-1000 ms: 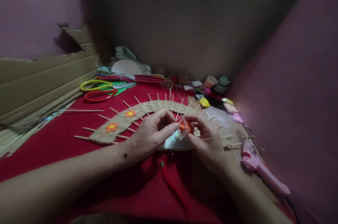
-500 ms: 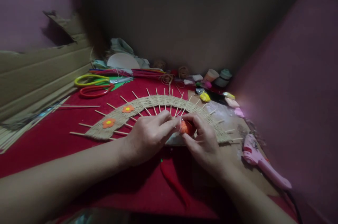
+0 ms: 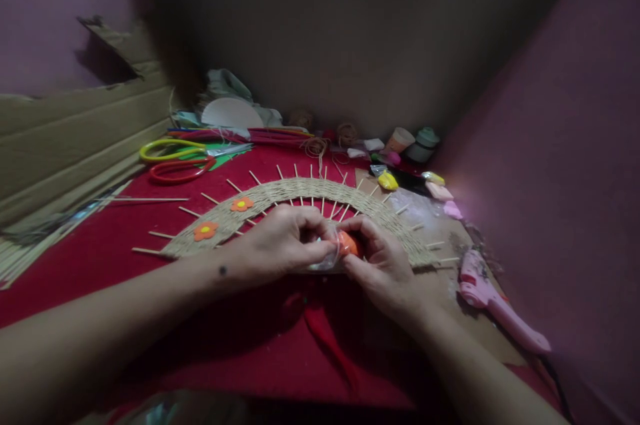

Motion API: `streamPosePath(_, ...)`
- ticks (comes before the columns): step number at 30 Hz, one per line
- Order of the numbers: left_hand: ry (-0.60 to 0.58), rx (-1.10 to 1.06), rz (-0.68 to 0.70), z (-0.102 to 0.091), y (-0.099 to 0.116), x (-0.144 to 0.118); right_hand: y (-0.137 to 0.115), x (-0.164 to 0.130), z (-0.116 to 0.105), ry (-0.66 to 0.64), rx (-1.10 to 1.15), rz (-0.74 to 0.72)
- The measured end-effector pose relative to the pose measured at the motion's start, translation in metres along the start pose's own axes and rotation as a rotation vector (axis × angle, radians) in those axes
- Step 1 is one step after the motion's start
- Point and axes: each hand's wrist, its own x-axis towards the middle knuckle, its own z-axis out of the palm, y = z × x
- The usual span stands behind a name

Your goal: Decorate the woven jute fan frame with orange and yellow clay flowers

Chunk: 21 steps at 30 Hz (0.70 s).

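Between my two hands is a lump of orange clay (image 3: 349,245) in a clear plastic wrapper (image 3: 327,259). My left hand (image 3: 285,241) pinches the wrapper on the left side, thumb and fingers pressed together. The fingers and thumb of my right hand (image 3: 385,265) close around the clay from the right. Just beyond the hands lies a woven arch (image 3: 300,190) of natural cord on thin sticks. Two orange flowers with yellow centres, one a flower (image 3: 242,204) and the other a lower flower (image 3: 205,231), sit on its left part.
Scissors (image 3: 175,161) with yellow and red handles lie at the left back. A pink glue gun (image 3: 500,305) rests on cardboard at the right. Yellow clay (image 3: 387,181), twine balls and a jar (image 3: 423,145) stand along the back. A cardboard sheet (image 3: 75,125) rises at the left.
My left hand has rolled and shifted its pinch slightly left, so more clear wrapper shows beside the orange clay. My right hand stays around the clay.
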Motion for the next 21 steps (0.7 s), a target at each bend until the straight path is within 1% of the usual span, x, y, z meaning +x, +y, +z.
streamPosePath(1, -0.047, -0.184, -0.114, -0.006, 0.003, 0.001, 0.001, 0.001, -0.001, 0.012, 0.006, 0.021)
streamPosePath(2, -0.051, -0.375, -0.172, -0.011, 0.006, 0.002, 0.002, 0.002, -0.003, 0.03, 0.005, 0.045)
streamPosePath(4, -0.006, -0.657, -0.215, -0.02, 0.006, 0.004, 0.004, 0.003, -0.005, 0.073, -0.006, 0.091)
streamPosePath(5, 0.019, -0.74, -0.211, -0.022, 0.005, 0.005, 0.005, 0.003, -0.006, 0.086, -0.009, 0.102)
streamPosePath(7, 0.033, -0.798, -0.206, -0.023, 0.002, 0.007, 0.005, 0.003, -0.007, 0.093, -0.011, 0.095)
streamPosePath(9, 0.023, -0.812, -0.209, -0.021, -0.002, 0.009, 0.005, 0.002, -0.008, 0.087, -0.018, 0.072)
streamPosePath(12, 0.049, -0.829, -0.233, -0.017, -0.003, 0.008, 0.006, 0.001, -0.008, 0.103, -0.032, 0.075)
streamPosePath(16, 0.007, -0.852, -0.27, -0.014, -0.002, 0.008, 0.005, 0.005, -0.01, 0.121, 0.0, 0.092)
streamPosePath(18, 0.011, -0.902, -0.26, -0.014, -0.004, 0.01, 0.003, 0.009, -0.011, 0.095, 0.0, 0.076)
streamPosePath(21, 0.048, -0.981, -0.219, -0.015, -0.009, 0.012, 0.002, 0.013, -0.012, 0.072, -0.02, 0.048)
